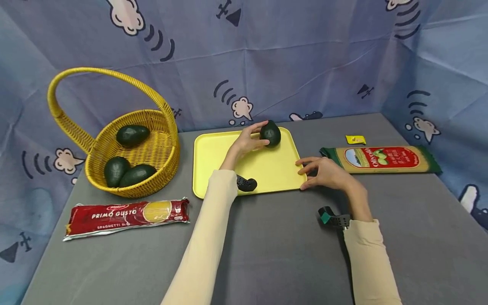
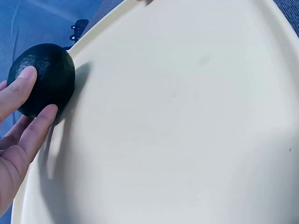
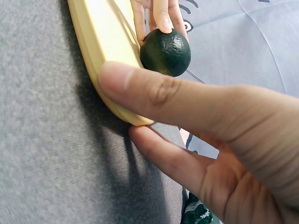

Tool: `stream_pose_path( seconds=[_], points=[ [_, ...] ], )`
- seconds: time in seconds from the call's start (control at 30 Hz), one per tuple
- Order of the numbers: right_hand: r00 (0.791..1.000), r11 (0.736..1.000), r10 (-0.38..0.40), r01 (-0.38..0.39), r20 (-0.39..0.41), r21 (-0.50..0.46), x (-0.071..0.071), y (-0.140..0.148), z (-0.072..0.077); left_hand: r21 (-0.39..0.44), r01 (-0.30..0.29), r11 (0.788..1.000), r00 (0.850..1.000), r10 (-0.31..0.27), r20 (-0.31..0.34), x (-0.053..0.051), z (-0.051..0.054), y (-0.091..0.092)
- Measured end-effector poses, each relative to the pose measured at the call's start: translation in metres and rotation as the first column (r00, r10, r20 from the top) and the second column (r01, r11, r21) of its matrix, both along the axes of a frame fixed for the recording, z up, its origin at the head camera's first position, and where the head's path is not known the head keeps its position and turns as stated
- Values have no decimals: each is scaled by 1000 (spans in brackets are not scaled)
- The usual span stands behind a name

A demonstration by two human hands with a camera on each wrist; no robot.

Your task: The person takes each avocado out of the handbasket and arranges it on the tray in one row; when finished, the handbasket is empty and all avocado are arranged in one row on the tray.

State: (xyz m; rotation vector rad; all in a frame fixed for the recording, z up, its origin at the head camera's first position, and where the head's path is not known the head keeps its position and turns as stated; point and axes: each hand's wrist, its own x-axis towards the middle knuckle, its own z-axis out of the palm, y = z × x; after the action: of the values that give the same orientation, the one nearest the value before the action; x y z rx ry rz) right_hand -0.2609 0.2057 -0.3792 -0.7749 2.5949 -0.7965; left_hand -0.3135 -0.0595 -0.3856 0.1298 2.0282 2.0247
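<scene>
A grey table [image 1: 282,245] carries a wicker basket [image 1: 167,174], yellow tray [image 1: 274,169], red spaghetti pack [image 1: 127,217], green-ended pack [image 1: 385,160] and small yellow packet [image 1: 355,140].

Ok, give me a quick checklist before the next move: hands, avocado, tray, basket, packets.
1. Left hand grips the avocado: ok, thumb and fingers on it.
2. Right hand holds the yellow tray by its edge: ok.
3. Avocado lifted clear of the tray: cannot tell.
4. Wicker basket has space: ok, bare weave shows beside three avocados.
5. Red spaghetti packet and green-ended packet apart from the tray: ok.
</scene>
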Motion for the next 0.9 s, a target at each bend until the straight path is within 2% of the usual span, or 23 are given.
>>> stream_pose_path(
  seconds=[0.2,0.4,0.57,0.77,0.9],
  points=[
    [1000,1000,2,-2,10,6,2,1,0,-8,-13,1000,1000,12,-28,-1,-3,5],
    [1000,1000,-3,3,8,0,1,0,1,-127,-48,991,990,31,-135,-3,-5,8],
    [1000,1000,-20,20,-2,-7,5,6,3,-131,-41,991,992,25,-125,-4,-3,18],
    [1000,1000,5,-5,-8,-26,5,4,3,-168,-42,985,985,13,-170,-2,-3,15],
    [1000,999,9,-9,-12,-39,6,3,3,-184,-32,982,985,0,-171,-1,-2,14]
  ],
)
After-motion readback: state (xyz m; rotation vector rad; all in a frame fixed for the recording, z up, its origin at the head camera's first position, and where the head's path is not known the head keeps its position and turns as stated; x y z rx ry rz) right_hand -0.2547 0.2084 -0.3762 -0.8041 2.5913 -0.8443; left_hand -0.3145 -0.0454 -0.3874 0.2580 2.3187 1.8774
